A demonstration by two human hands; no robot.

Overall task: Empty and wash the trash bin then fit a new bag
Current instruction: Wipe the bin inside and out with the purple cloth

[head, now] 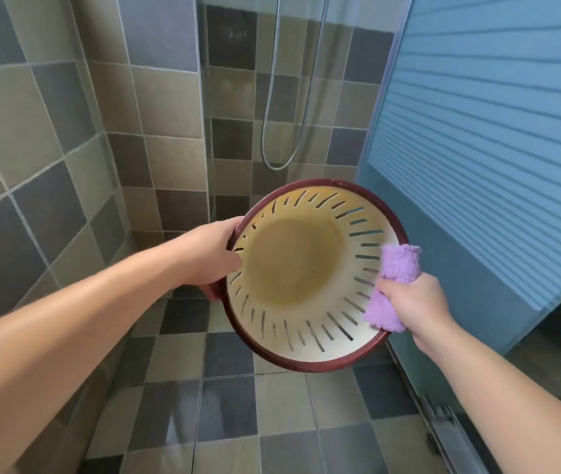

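The washing step is underway: left hand (209,256) is gripping the trash bin (310,275) rim, right hand (416,302) is clutching a purple cloth (393,285) against its inner wall. Next, wiping likely moves toward the stained base.

The trash bin (306,268) is round, with a dark red rim and a cream inside whose wall is cut with slim slots. Its flat bottom is stained yellow-brown. It is held in the air, tilted so its open mouth faces the camera, with no bag in it.

bin (292,268) mouth open | glass door (477,165) close right
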